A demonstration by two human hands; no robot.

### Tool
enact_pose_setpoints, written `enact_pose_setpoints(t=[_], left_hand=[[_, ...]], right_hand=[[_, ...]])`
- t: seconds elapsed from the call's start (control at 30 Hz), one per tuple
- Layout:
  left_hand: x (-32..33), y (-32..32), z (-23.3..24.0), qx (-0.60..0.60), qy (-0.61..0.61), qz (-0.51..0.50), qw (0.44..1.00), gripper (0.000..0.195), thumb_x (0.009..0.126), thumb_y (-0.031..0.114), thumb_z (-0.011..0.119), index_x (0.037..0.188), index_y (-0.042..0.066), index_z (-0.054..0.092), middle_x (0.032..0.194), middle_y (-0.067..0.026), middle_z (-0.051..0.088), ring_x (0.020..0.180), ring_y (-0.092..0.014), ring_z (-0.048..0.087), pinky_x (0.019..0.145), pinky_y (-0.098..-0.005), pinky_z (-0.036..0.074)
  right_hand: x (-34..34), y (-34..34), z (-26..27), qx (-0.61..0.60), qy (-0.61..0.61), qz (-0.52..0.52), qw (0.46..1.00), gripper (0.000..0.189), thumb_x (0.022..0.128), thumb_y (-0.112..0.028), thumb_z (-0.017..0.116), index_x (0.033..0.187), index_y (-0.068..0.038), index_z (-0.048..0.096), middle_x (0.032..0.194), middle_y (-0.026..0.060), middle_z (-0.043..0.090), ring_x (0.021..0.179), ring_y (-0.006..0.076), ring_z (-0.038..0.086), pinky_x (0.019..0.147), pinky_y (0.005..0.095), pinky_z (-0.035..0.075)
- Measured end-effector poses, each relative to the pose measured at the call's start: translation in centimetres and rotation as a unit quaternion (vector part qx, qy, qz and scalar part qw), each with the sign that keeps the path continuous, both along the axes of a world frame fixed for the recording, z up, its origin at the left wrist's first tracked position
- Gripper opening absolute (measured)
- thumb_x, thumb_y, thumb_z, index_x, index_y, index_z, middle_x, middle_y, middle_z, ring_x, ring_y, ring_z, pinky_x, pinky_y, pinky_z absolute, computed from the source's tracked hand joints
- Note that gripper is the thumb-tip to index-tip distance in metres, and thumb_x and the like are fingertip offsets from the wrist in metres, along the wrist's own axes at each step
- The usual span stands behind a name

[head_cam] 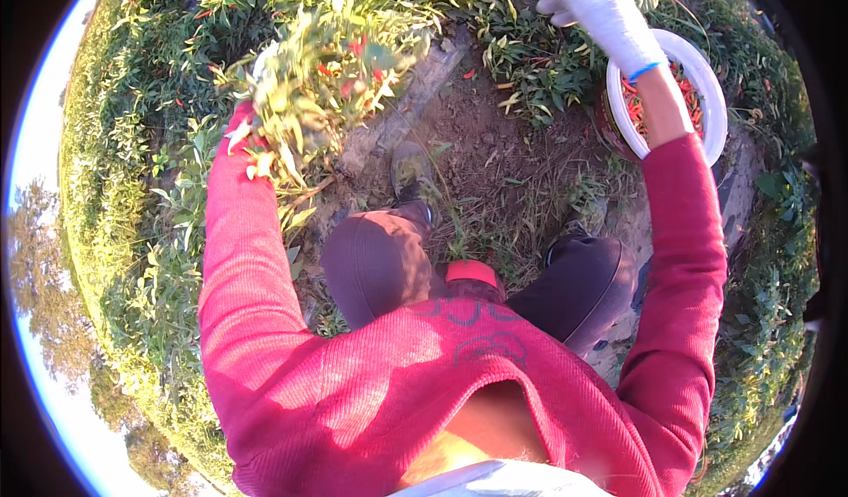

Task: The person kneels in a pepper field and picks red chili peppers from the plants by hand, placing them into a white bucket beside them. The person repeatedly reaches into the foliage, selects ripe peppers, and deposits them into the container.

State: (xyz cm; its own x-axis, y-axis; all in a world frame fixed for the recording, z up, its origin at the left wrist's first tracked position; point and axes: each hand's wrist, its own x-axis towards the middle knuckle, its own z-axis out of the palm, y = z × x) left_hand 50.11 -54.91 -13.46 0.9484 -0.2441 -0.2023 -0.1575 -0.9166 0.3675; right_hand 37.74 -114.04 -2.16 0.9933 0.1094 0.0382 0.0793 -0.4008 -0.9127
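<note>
My left hand, in a white glove, is mostly hidden behind the leafy branches of a chili pepper plant. It appears to grip them. These branches are blurred and bear red and pale peppers; some lie across my left sleeve. At the top right, my white-gloved right hand is raised past a white-rimmed bucket. Its fingers are slightly bent and apart, with nothing visible in them, though the picture's edge cuts off part of the hand. Under my right wrist, many red chili peppers fill the bucket's visible inside.
Low chili plants grow ahead and on both sides. Between the rows lies bare soil with dry grass and a fallen red pepper. My knees are bent apart, with a red object between them. Pale ground sheeting runs beside the left plants.
</note>
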Motion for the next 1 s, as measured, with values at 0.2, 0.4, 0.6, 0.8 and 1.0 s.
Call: enact_pose_setpoints(t=[0.2,0.4,0.6,0.8,1.0], left_hand=[[3.3,1.9,-6.9,-0.261,0.033,-0.053,0.963,0.035,0.097,0.018,0.064,0.130,0.006,0.069,0.127,-0.0088,0.072,0.117,-0.019,0.065,0.104,-0.0332,0.049],[6.1,-1.1,9.7,0.067,-0.138,-0.128,0.980,0.046,0.097,0.019,0.060,0.142,0.006,0.061,0.141,-0.0111,0.064,0.129,-0.025,0.061,0.111,-0.0334,0.044],[2.3,-10.5,28.3,-0.008,-0.320,-0.108,0.941,0.064,0.095,0.060,0.059,0.126,0.004,0.067,0.125,-0.0248,0.070,0.106,-0.034,0.070,0.099,-0.0384,0.054],[2.9,-11.1,13.5,0.279,-0.306,-0.289,0.863,0.054,0.098,0.041,0.062,0.140,0.007,0.061,0.140,-0.0161,0.062,0.128,-0.036,0.057,0.114,-0.0438,0.041],[0.7,-0.5,-2.4,0.249,-0.058,-0.080,0.963,0.054,0.099,0.022,0.055,0.152,0.016,0.045,0.159,-0.0198,0.042,0.142,-0.037,0.048,0.111,-0.0429,0.048]], right_hand=[[3.6,16.5,-13.6,-0.260,-0.127,0.181,0.940,0.054,0.094,-0.022,0.064,0.145,-0.011,0.051,0.140,0.0196,0.058,0.114,0.0346,0.067,0.097,0.0402,0.055],[9.9,26.0,-20.3,-0.125,-0.174,0.048,0.976,0.045,0.100,-0.021,0.051,0.139,-0.001,0.052,0.116,0.0210,0.069,0.101,0.0379,0.069,0.088,0.0442,0.056],[20.1,31.1,-16.6,-0.249,-0.056,0.026,0.967,0.034,0.098,-0.018,0.051,0.122,0.005,0.060,0.107,0.0254,0.075,0.102,0.0386,0.074,0.087,0.0464,0.058],[19.7,33.9,-17.2,-0.334,-0.017,0.106,0.936,0.040,0.102,-0.016,0.043,0.134,0.005,0.056,0.115,0.0222,0.074,0.108,0.0357,0.073,0.091,0.0444,0.057],[17.5,32.2,-18.7,-0.356,-0.037,0.185,0.915,0.049,0.103,-0.011,0.036,0.151,-0.003,0.045,0.126,0.0239,0.069,0.119,0.0353,0.067,0.100,0.0460,0.054]])
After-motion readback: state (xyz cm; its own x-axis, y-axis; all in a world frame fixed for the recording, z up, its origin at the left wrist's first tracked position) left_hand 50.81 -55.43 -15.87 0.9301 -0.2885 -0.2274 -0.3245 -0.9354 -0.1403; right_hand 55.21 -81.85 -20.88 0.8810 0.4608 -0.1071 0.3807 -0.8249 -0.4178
